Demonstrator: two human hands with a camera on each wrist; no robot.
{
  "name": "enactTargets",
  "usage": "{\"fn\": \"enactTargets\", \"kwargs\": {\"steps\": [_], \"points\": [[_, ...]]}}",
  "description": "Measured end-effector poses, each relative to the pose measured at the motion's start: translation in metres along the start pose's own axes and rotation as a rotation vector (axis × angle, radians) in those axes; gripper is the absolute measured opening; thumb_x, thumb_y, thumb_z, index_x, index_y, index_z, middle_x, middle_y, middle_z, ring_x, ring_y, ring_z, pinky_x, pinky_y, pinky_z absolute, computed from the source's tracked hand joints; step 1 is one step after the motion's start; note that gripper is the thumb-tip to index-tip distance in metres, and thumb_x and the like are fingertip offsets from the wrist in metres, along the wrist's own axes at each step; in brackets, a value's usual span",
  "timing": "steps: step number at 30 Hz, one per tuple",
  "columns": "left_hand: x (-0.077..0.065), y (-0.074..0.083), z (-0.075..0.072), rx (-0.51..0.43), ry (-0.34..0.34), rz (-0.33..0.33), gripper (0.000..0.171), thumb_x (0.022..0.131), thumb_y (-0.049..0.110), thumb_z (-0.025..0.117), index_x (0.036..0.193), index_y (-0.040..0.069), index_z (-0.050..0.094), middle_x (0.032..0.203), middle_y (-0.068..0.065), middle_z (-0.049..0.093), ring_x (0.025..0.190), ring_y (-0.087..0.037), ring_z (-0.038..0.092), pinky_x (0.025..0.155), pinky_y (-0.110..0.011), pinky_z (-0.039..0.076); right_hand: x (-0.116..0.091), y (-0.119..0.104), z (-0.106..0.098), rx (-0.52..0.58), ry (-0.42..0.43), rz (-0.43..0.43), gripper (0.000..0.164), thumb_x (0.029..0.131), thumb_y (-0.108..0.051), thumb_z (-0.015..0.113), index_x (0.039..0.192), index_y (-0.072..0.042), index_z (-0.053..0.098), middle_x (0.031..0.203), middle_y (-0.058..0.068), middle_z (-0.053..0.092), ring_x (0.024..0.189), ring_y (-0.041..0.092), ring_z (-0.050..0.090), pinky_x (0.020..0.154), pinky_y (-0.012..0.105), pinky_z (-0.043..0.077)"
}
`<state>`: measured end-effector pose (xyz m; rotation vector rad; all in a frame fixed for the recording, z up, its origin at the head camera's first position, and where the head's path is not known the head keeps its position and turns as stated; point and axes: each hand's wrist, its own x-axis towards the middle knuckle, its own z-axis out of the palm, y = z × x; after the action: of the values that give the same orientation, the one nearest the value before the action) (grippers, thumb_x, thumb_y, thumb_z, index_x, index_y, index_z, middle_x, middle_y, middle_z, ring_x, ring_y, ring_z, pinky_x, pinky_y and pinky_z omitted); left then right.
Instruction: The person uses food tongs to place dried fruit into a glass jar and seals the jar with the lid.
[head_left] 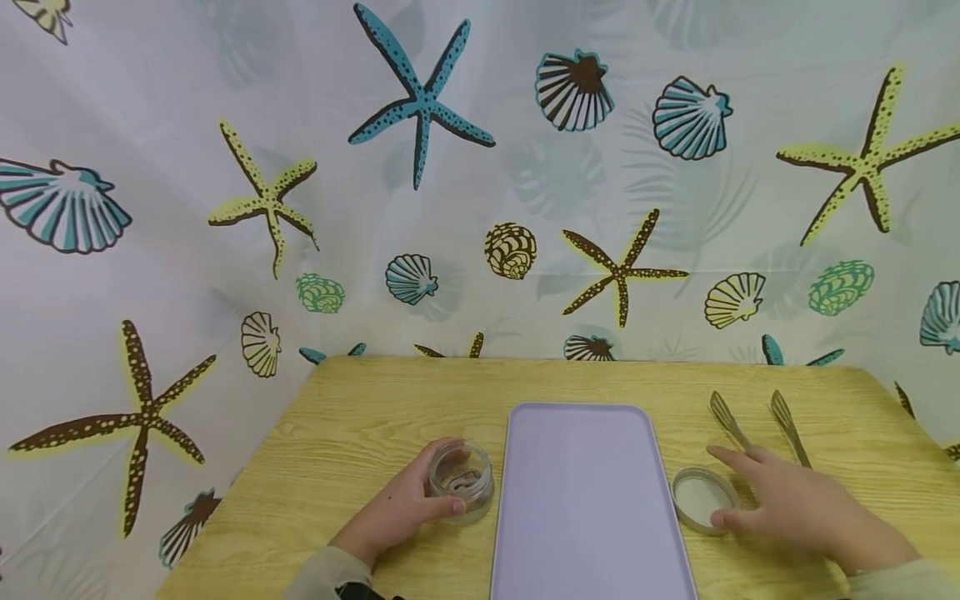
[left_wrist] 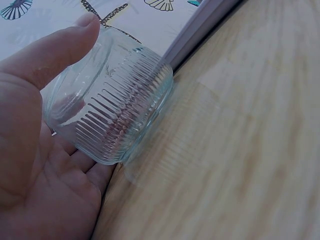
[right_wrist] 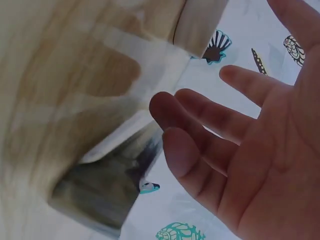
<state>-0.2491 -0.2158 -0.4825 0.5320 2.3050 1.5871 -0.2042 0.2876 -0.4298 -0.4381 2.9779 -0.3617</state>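
Note:
My left hand (head_left: pixel 408 504) grips a clear glass jar (head_left: pixel 472 500) at the left of the tray, thumb on the near side. The jar is uncovered and has ribbed walls (left_wrist: pixel 125 107). Inside lies something pinkish-brown and coiled, whose kind is unclear. My right hand (head_left: pixel 795 500) hovers with fingers spread beside a round lid (head_left: pixel 699 500), which lies with its pale inside up. The thumb overlaps the lid's right edge; whether it touches I cannot tell. In the right wrist view the fingers (right_wrist: pixel 200 115) hold nothing.
A lilac rectangular tray (head_left: pixel 585 500) lies between the hands on the wood-grain table (head_left: pixel 390 400). Beyond my right hand, metal tongs (head_left: pixel 787 425) show two spread arms, their near end hidden. A curtain (head_left: pixel 480 167) printed with shells and starfish hangs behind the table.

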Motion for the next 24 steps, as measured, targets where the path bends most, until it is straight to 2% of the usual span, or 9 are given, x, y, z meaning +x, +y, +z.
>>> {"fn": "enactTargets", "kwargs": {"steps": [2, 4, 8, 10, 16, 24], "points": [[0.000, -0.001, 0.000, -0.001, -0.004, 0.004, 0.083, 0.092, 0.030, 0.078, 0.158, 0.017, 0.029, 0.153, 0.000, 0.044, 0.143, -0.021, 0.037, 0.115, -0.049, 0.026, 0.000, -0.002, 0.004, 0.007, -0.016, -0.012, 0.094, 0.077, -0.074, 0.070, 0.151, -0.019, 0.049, 0.141, 0.030, 0.050, 0.113, 0.045, 0.061, 0.072, 0.063, 0.051], [0.000, -0.001, 0.000, -0.001, -0.007, 0.008, 0.083, 0.092, 0.030, 0.077, 0.158, 0.017, 0.029, 0.154, -0.001, 0.044, 0.143, -0.022, 0.037, 0.115, -0.050, 0.026, 0.001, -0.003, 0.006, 0.007, -0.023, -0.018, 0.090, 0.077, -0.070, 0.074, 0.149, -0.021, 0.052, 0.140, 0.026, 0.053, 0.111, 0.041, 0.062, 0.074, 0.064, 0.051], [0.000, -0.001, 0.000, -0.002, -0.008, 0.009, 0.083, 0.092, 0.029, 0.077, 0.158, 0.016, 0.029, 0.154, -0.001, 0.044, 0.143, -0.023, 0.037, 0.115, -0.051, 0.026, 0.002, -0.003, 0.009, 0.006, -0.024, -0.023, 0.078, 0.078, -0.060, 0.079, 0.144, -0.025, 0.056, 0.129, 0.014, 0.061, 0.095, 0.024, 0.064, 0.070, 0.055, 0.052], [0.000, -0.001, 0.000, -0.001, -0.007, 0.008, 0.083, 0.092, 0.030, 0.078, 0.158, 0.016, 0.029, 0.153, -0.001, 0.044, 0.143, -0.022, 0.037, 0.115, -0.050, 0.025, 0.003, -0.003, 0.010, 0.007, -0.020, -0.025, 0.077, 0.077, -0.058, 0.080, 0.143, -0.026, 0.057, 0.126, 0.011, 0.061, 0.092, 0.020, 0.062, 0.069, 0.052, 0.052], [0.000, 0.001, 0.001, 0.001, -0.008, 0.009, 0.082, 0.092, 0.030, 0.077, 0.158, 0.017, 0.030, 0.153, -0.001, 0.044, 0.142, -0.022, 0.038, 0.114, -0.050, 0.027, 0.006, -0.001, 0.010, 0.025, -0.026, -0.031, 0.088, 0.074, -0.063, 0.081, 0.146, -0.021, 0.054, 0.135, 0.019, 0.057, 0.103, 0.031, 0.064, 0.076, 0.060, 0.051], [0.000, 0.002, 0.001, 0.001, -0.006, 0.004, 0.082, 0.092, 0.031, 0.077, 0.157, 0.017, 0.030, 0.153, -0.002, 0.044, 0.142, -0.023, 0.038, 0.115, -0.050, 0.026, 0.013, -0.002, 0.007, 0.073, -0.050, -0.016, 0.101, 0.072, -0.065, 0.081, 0.149, -0.009, 0.049, 0.142, 0.029, 0.050, 0.118, 0.044, 0.058, 0.085, 0.062, 0.049]]}}
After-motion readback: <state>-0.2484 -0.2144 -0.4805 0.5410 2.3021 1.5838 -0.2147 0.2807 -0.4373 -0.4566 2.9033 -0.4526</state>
